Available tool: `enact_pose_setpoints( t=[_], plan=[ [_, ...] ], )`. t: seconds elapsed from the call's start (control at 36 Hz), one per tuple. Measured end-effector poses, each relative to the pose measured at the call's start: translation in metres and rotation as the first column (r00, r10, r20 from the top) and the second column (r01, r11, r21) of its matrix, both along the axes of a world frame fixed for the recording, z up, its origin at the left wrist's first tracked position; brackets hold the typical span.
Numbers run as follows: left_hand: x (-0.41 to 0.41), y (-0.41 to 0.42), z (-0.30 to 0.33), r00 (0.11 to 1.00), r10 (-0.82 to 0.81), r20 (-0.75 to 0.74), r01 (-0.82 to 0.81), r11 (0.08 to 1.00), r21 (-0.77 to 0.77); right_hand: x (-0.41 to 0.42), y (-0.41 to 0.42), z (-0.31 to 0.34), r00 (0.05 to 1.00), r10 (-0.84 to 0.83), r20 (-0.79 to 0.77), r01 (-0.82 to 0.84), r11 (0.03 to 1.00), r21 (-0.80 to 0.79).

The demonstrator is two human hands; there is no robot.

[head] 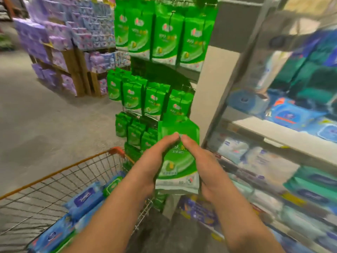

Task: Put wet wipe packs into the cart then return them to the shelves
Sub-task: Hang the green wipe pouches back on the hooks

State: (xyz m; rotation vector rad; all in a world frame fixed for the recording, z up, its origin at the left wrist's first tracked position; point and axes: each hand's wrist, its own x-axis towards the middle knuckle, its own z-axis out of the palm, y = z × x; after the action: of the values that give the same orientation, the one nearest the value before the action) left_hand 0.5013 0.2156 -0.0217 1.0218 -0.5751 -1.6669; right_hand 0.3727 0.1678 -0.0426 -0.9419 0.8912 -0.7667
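Fingers (171,137) of both hands curl round a green wipe pack (179,161), left hand (151,165) and right hand (206,170) gripping its sides, right up against the hanging rack (155,99). Blue packs (85,199) sit in the cart (54,179) below.

Grey concrete floor (45,115). Purple packs (60,37) stacked on wooden pallets (80,73) at left rear. Grey metal shelf upright (235,92) right of centre, pale wall panel (206,99) beside it. Lighting dim.

One green pack (177,157) held, two hands, one cart (54,181), perhaps three blue packs (85,199) inside.
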Motion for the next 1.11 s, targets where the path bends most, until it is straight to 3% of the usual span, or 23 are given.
enact_pose_setpoints(
  t=[0.19, 0.28, 0.33, 0.39, 0.42, 0.53, 0.58, 0.69, 0.75, 0.78, 0.86, 0.92, 1.03, 1.11],
  plan=[
    [-0.135, -0.027, 0.007, 0.985, -0.134, 0.105, 0.133, 0.991, 0.021, -0.139, 0.014, 0.016, 0.975, -0.212, 0.067, 0.212, 0.977, 0.005],
    [-0.196, -0.036, 0.016, 0.949, -0.165, 0.268, 0.168, 0.986, 0.012, -0.197, 0.024, 0.023, 0.958, -0.276, 0.075, 0.279, 0.960, -0.026],
    [-0.228, -0.033, 0.016, 0.926, -0.225, 0.303, 0.268, 0.957, -0.110, -0.235, 0.031, 0.026, 0.947, -0.313, 0.077, 0.317, 0.947, -0.051],
    [-0.261, -0.039, 0.018, 0.967, -0.133, 0.216, 0.176, 0.964, -0.198, -0.269, 0.037, 0.027, 0.940, -0.335, 0.065, 0.339, 0.939, -0.057],
    [-0.279, -0.040, 0.018, 0.960, -0.121, 0.252, 0.174, 0.964, -0.201, -0.286, 0.038, 0.025, 0.934, -0.353, 0.060, 0.356, 0.933, -0.055],
    [-0.361, -0.054, 0.040, 0.831, -0.260, 0.492, 0.311, 0.950, -0.023, -0.342, 0.048, 0.023, 0.888, -0.447, 0.112, 0.451, 0.893, -0.011],
    [-0.389, -0.058, 0.041, 0.800, -0.304, 0.517, 0.318, 0.946, 0.063, -0.370, 0.055, 0.024, 0.864, -0.470, 0.181, 0.472, 0.881, 0.038],
    [-0.424, -0.058, 0.026, 0.873, -0.301, 0.384, 0.281, 0.954, 0.107, -0.418, 0.069, 0.028, 0.830, -0.481, 0.283, 0.479, 0.874, 0.083],
    [-0.449, -0.058, 0.026, 0.840, -0.249, 0.481, 0.220, 0.968, 0.117, -0.434, 0.074, 0.034, 0.814, -0.516, 0.266, 0.517, 0.853, 0.072],
    [-0.456, -0.059, 0.024, 0.847, -0.278, 0.453, 0.258, 0.960, 0.108, -0.443, 0.074, 0.035, 0.805, -0.540, 0.247, 0.540, 0.839, 0.071],
    [-0.480, -0.053, 0.031, 0.730, -0.449, 0.515, 0.521, 0.854, 0.006, -0.466, 0.068, 0.033, 0.785, -0.599, 0.157, 0.601, 0.798, 0.037],
    [-0.494, -0.051, 0.030, 0.692, -0.467, 0.550, 0.544, 0.839, 0.027, -0.481, 0.064, 0.033, 0.780, -0.610, 0.139, 0.609, 0.791, 0.056],
    [-0.514, -0.059, 0.036, 0.791, -0.510, 0.338, 0.538, 0.843, 0.011, -0.507, 0.054, 0.035, 0.780, -0.625, 0.040, 0.626, 0.779, -0.025],
    [-0.527, -0.072, 0.042, 0.728, -0.597, 0.337, 0.635, 0.773, -0.002, -0.520, 0.044, 0.041, 0.754, -0.657, -0.021, 0.653, 0.752, -0.087]
  ],
)
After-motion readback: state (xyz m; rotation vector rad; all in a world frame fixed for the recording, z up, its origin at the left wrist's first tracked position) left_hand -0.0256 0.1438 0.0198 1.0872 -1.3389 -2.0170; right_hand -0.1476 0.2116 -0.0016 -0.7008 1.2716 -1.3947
